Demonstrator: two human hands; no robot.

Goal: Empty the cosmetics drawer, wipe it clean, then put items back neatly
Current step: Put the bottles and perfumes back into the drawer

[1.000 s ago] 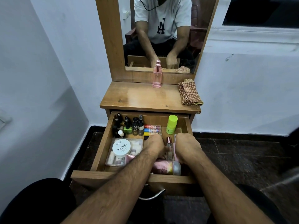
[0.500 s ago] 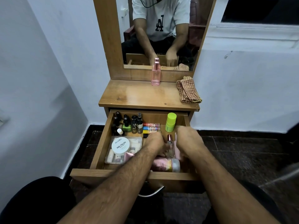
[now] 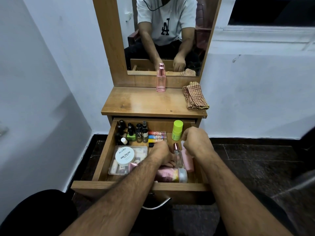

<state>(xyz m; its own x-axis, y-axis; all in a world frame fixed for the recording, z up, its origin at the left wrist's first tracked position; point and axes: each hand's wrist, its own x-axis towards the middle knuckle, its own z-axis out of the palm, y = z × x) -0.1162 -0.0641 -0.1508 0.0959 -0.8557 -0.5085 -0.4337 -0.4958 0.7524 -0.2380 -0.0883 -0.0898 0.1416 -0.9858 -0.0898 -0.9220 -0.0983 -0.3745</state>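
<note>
The drawer (image 3: 102,160) stands pulled out and mostly full, so emptying has barely begun: nail polish bottles (image 3: 132,132) line its back left, a green stick (image 3: 177,129) stands at the back, and a clear box (image 3: 128,160) fills the front left. The left hand (image 3: 162,155) reaches down beside a small clear bottle (image 3: 178,156), fingers hidden so I cannot tell its grip; the right hand (image 3: 196,142) hovers above with fingers curled, apparently pinching something pale. One pink bottle (image 3: 160,79) already stands on the tabletop (image 3: 144,103), seemingly set aside, near a checked cloth (image 3: 195,96) probably kept for wiping.
</note>
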